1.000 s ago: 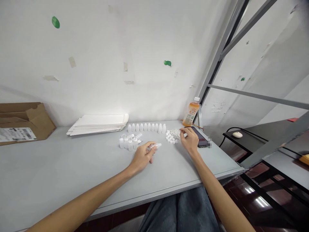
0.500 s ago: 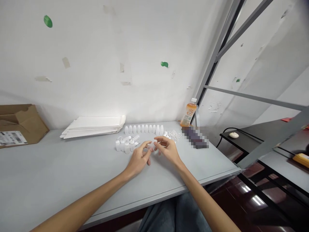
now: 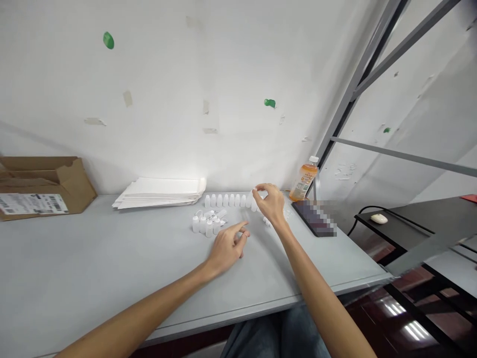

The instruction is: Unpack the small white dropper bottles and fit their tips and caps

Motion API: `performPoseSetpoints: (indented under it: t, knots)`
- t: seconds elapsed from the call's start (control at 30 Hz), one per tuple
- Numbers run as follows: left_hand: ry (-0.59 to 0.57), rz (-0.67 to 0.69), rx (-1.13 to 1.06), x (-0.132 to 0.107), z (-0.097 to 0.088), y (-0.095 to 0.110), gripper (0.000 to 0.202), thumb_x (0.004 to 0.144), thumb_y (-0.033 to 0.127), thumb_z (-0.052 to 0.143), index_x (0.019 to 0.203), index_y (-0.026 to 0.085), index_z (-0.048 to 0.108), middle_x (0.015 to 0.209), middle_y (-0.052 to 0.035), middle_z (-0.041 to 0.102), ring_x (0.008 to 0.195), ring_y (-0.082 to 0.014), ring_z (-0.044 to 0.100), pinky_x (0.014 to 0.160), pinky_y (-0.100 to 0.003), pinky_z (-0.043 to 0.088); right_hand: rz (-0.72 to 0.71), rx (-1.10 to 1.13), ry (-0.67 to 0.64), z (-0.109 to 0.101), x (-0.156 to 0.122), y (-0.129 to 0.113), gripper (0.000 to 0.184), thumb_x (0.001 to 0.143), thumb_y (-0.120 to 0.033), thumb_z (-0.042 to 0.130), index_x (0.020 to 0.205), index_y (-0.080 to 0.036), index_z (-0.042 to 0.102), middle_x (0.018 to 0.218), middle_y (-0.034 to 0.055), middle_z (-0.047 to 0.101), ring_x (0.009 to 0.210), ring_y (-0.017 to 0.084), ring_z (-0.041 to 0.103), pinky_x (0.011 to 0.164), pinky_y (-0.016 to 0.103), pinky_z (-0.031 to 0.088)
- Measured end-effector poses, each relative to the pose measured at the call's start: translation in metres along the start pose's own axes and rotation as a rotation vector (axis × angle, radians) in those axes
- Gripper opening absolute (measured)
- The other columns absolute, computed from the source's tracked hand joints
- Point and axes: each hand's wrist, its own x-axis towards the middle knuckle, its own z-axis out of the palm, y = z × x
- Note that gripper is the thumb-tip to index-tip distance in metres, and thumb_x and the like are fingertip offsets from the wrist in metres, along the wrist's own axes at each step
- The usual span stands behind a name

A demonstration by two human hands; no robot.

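A person's right hand (image 3: 271, 205) pinches a small white plastic bottle (image 3: 254, 203) at the right end of a row of matching bottles (image 3: 229, 200) near the back edge of the grey surface (image 3: 112, 263), its fingers (image 3: 259, 188) closed around the bottle's top. The left hand (image 3: 226, 250), fingers loosely parted and holding nothing, sits just right of a cluster of bottles (image 3: 206, 224), while an orange drink bottle (image 3: 303, 179) stands at the back right corner.
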Motion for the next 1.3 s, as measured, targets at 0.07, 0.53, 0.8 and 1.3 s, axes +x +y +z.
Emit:
performPoseSetpoints:
  t: [0.07, 0.53, 0.8, 1.3]
  knots:
    - [0.066, 0.087, 0.054, 0.001, -0.004, 0.003, 0.038, 0.090, 0.026, 0.046, 0.121, 0.016, 0.065, 0.093, -0.0052, 0.070, 0.046, -0.0082, 0.054, 0.053, -0.025, 0.046, -0.083, -0.117, 0.031, 0.014, 0.003, 0.006, 0.010, 0.082, -0.024, 0.060, 0.080, -0.020, 0.069, 0.095, 0.0093, 0.068, 0.101, 0.025, 0.057, 0.079, 0.036, 0.048]
    - [0.203, 0.397, 0.339, 0.000, -0.001, -0.007, 0.026, 0.092, 0.015, 0.047, 0.104, 0.018, 0.070, 0.077, 0.0004, 0.068, 0.054, -0.0093, 0.052, 0.058, -0.024, 0.043, -0.260, -0.306, -0.074, 0.041, -0.018, 0.045, 0.016, 0.086, -0.026, 0.061, 0.085, -0.020, 0.076, 0.127, 0.0154, 0.054, 0.135, 0.036, 0.034, 0.104, 0.052, 0.037]
    - [0.190, 0.414, 0.342, -0.002, -0.001, -0.006, 0.025, 0.092, 0.016, 0.047, 0.102, 0.018, 0.070, 0.075, 0.0006, 0.067, 0.054, -0.0090, 0.052, 0.055, -0.022, 0.042, -0.243, -0.344, -0.128, 0.040, -0.018, 0.046, 0.017, 0.087, -0.025, 0.060, 0.090, -0.019, 0.076, 0.128, 0.0163, 0.053, 0.136, 0.035, 0.034, 0.107, 0.050, 0.035]
    - [0.481, 0.735, 0.496, 0.013, -0.030, 0.003, 0.024, 0.092, 0.014, 0.044, 0.096, 0.017, 0.068, 0.069, 0.0003, 0.068, 0.047, -0.0064, 0.051, 0.047, -0.019, 0.037, -0.296, -0.202, 0.127, 0.029, -0.020, 0.020, 0.012, 0.087, -0.024, 0.059, 0.086, -0.022, 0.070, 0.114, 0.0120, 0.062, 0.119, 0.031, 0.051, 0.101, 0.053, 0.037]
